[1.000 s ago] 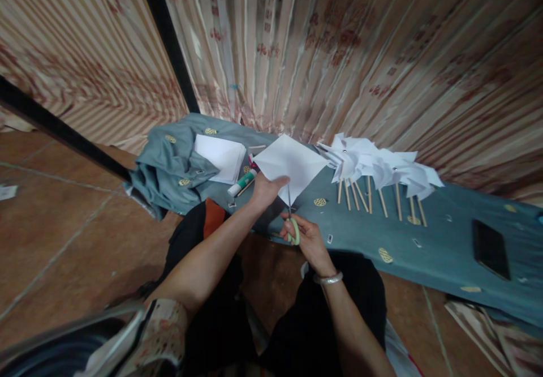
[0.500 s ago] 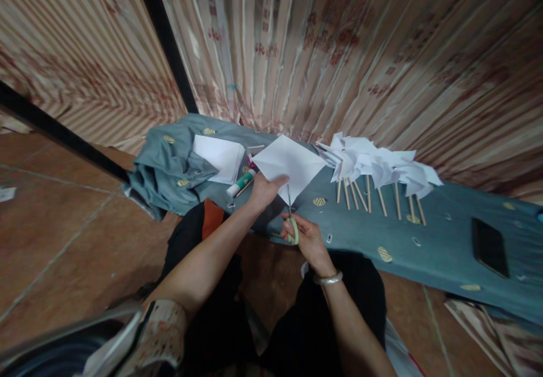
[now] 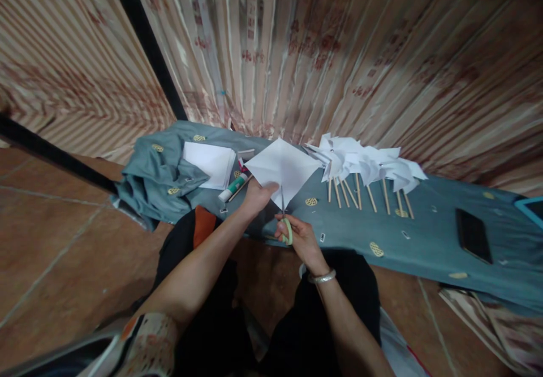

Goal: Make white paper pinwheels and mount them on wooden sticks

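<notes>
A square sheet of white paper (image 3: 292, 165) with fold creases is turned cornerwise in front of me. My left hand (image 3: 259, 196) grips its lower left edge, thumb on top and fingers underneath. In my right hand (image 3: 300, 235) is a pair of scissors (image 3: 287, 231) with pale green handles. The blades point away from me and lie along the crease at the paper's near corner. Just to the right, several white paper pinwheels (image 3: 365, 162) on wooden sticks (image 3: 358, 191) lie in an overlapping row.
A stack of white paper (image 3: 210, 165) lies left on the grey-green cloth (image 3: 348, 230), beside a glue stick (image 3: 233, 187). A black phone (image 3: 473, 235) rests at right, near a blue-edged object (image 3: 530, 210). Behind hangs a striped curtain (image 3: 271, 54); a dark pole (image 3: 146, 43) stands left.
The whole view has shifted slightly, so things appear farther left. My hands keep their holds on the paper and scissors, with the blades still at the near corner.
</notes>
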Tool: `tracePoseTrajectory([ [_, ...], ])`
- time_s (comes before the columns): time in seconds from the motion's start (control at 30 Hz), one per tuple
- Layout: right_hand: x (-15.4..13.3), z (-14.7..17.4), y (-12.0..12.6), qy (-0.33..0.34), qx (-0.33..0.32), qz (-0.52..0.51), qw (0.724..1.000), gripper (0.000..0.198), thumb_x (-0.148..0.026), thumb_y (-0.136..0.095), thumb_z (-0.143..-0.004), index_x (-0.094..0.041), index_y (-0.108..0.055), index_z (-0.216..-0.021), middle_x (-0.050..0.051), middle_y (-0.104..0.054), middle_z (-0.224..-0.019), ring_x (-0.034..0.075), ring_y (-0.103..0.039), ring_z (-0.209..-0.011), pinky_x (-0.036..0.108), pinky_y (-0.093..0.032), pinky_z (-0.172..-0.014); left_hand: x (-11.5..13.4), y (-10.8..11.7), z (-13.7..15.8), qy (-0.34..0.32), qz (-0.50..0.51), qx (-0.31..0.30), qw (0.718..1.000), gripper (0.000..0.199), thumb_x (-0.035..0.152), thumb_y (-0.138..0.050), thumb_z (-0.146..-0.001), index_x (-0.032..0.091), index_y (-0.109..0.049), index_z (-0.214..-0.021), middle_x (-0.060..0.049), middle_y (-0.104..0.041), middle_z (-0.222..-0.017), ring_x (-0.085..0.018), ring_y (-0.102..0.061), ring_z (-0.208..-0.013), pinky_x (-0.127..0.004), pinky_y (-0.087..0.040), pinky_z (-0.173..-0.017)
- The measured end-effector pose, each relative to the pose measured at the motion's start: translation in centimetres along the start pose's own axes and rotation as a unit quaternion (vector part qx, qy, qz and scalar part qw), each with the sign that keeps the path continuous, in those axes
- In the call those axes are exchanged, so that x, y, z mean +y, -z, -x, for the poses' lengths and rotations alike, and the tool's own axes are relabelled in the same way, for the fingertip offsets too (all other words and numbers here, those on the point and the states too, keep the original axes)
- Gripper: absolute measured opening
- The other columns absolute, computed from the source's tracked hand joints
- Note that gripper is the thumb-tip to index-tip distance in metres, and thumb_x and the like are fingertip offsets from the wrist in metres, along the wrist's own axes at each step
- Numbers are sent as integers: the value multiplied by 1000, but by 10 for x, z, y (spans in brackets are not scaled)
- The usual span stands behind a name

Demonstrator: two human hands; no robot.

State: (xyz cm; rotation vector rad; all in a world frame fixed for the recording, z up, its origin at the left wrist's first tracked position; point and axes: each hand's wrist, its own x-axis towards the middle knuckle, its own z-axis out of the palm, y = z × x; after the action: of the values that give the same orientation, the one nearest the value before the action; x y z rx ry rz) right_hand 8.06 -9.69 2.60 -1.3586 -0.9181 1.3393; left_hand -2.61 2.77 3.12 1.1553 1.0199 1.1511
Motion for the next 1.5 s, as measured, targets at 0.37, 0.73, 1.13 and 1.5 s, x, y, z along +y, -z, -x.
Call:
tracePoseTrajectory([
  [0.37,1,-4,-3,18,10,-6,1000,46,-52,-78,-65,-17,-72,-94,-1,-63,-58,11,-56,-54,25,-46,-55,1,-1,4,22,3,5,1000,17,25,-68,-59,17,-65,-73,-3,-69,-76,-20,-62,-71,-31,-49,-72],
  [0.73,4,-4,-4,20,22,0,1000,44,-53,-77,-64,-17,-71,-88,-1,-63,-57,11,-55,-51,23,-44,-51,-4,0,4,19,22,3,1000,17,21,-69,-57,16,-67,-73,-3,-69,-77,-18,-60,-70,-28,-47,-69],
  [1.13,4,-6,-3,8,30,-13,999,46,-53,-79,-62,-16,-69,-86,-1,-62,-56,11,-56,-52,23,-43,-51,-1,-2,7,55,23,-7,998,15,21,-69,-57,14,-66,-70,-2,-67,-71,-15,-57,-64,-25,-45,-63],
  [1.5,0,-6,-2,20,14,-3,1000,40,-54,-76,-66,-18,-67,-81,-1,-64,-59,10,-53,-48,22,-40,-48,2,-6,12,69,-1,-17,998,5,17,-66,-59,15,-66,-64,0,-64,-62,-13,-55,-57,-23,-43,-57],
])
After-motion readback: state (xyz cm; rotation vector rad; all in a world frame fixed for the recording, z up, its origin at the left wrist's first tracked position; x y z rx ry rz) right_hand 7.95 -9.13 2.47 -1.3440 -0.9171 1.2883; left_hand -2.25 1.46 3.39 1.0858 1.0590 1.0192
